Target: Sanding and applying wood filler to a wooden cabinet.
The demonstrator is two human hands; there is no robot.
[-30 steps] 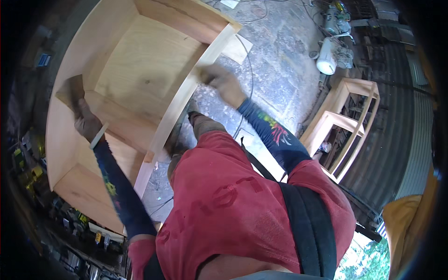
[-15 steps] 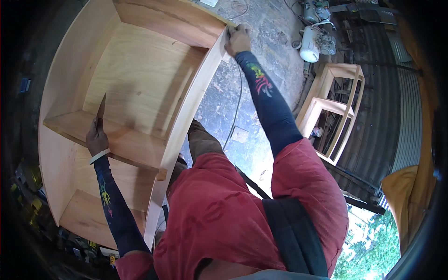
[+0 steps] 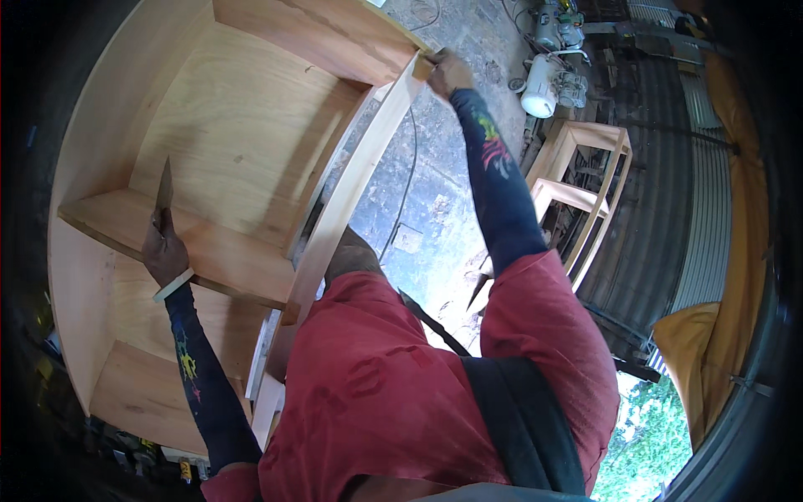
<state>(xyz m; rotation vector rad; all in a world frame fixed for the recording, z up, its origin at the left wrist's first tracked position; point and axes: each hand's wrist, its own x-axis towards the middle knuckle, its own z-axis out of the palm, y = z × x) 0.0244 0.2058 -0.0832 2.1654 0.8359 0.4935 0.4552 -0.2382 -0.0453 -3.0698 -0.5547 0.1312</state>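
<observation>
A pale wooden cabinet [image 3: 242,155] with open compartments fills the left side. My left hand [image 3: 166,253], wearing a pale wristband, is closed on a flat pointed blade-like piece [image 3: 165,186], tip upward, over the cabinet's divider [image 3: 213,238]. I cannot tell whether that piece is metal or wood. At the far right corner, my right hand [image 3: 452,72] is closed around the end of a long wooden rail [image 3: 355,188]. A narrow gap shows the floor between rail and cabinet side. The fingers on the rail's end are partly hidden.
A smaller wooden frame [image 3: 577,180] stands to the right, near a corrugated wall [image 3: 694,217]. White compressor tanks [image 3: 540,87] are at the far right. A cable [image 3: 410,176] crosses the stained floor [image 3: 431,197]. An orange cloth [image 3: 690,339] hangs at the right.
The rail has come away from the cabinet's side, opening a gap, with my right hand shifted outward along with it. My left hand still holds the pointed piece; the whole view has shifted slightly.
</observation>
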